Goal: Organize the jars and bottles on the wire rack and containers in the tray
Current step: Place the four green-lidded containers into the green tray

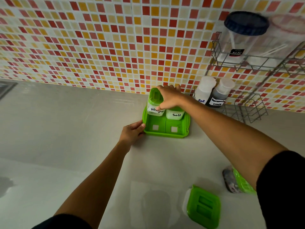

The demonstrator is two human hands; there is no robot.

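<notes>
A green tray (149, 130) sits on the grey desk (66, 129) close to the mosaic-tiled wall (99, 38). The right hand (168, 97) is closed over the green lid of a container labelled "vinegar" (155, 104), which stands tilted at the tray's back-left compartment; whether it rests fully in the compartment cannot be told. Beside it, in the back-right compartment, stands a container labelled "Salt" (175, 114) with white contents. The two front compartments each show a small white square. The left hand (132, 132) grips the tray's left edge, fingers curled on the rim. On the wire rack (247, 111) at the right, the lower tier holds a white bottle marked "Salt" (203, 91) touching a bottle of dark liquid marked "Seasoning sauce" (220, 95). The upper tier holds a clear jar with a dark blue lid (242, 37) and a black label whose writing is too blurred to read. Near the front of the desk lies a green-lidded container (203, 206), and another green-lidded container (237, 180) lies partly hidden behind the right arm.
</notes>
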